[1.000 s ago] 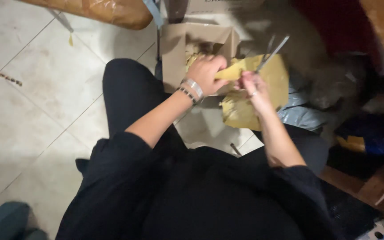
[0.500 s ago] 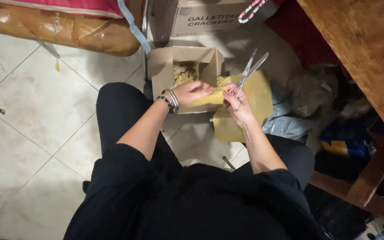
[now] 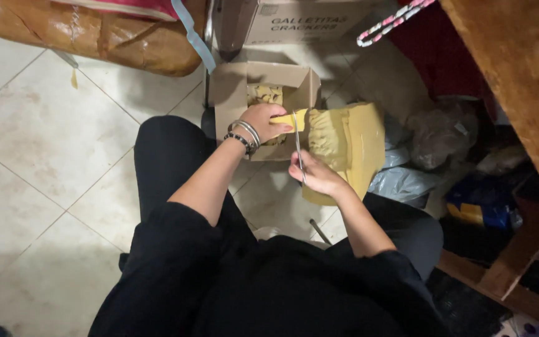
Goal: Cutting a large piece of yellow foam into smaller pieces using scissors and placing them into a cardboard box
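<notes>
Yellow foam sheet (image 3: 350,140) is what we've got in hand, hanging over the floor tiles (image 3: 45,156) just right of the open cardboard box (image 3: 232,93). Our left hand (image 3: 266,123) is pinching a narrow strip at the sheet's left edge, thumb and fingers closed on it, right above the box opening. Our right hand (image 3: 316,175) is curled round the handles of the scissors (image 3: 297,140), blades pointing up along that strip; can't really tell how far apart the blades are. Box has yellowish scraps (image 3: 263,95) in it. Bracelets (image 3: 244,132) sit on the left wrist. Grey plastic bags (image 3: 407,181) are bunched up near the sheet's right side, by a wooden frame (image 3: 506,75).
</notes>
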